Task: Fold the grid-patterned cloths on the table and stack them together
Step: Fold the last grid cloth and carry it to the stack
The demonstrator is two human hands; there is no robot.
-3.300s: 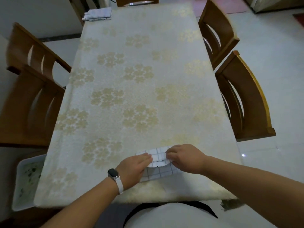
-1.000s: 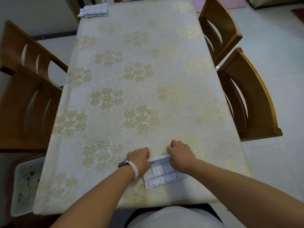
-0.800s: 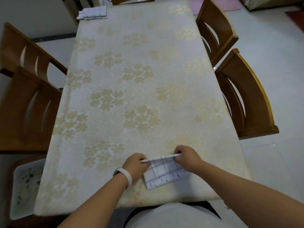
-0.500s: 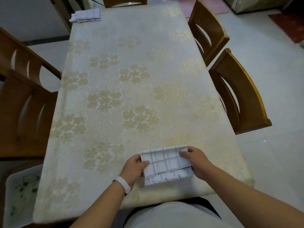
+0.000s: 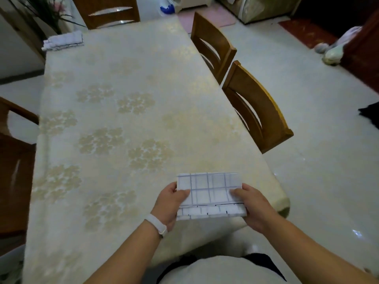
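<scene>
The folded white grid-patterned cloth (image 5: 210, 193) sat gripped between left hand (image 5: 169, 203) (nine o'clock edge) and right hand (image 5: 253, 208) at three.

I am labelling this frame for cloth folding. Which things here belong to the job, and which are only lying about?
Belongs to the job:
- folded grid cloth, held by left hand and right hand
- stack of folded cloths at the far corner
- table

Only lying about:
- wooden chairs
- plant
- bundles on the floor
</scene>
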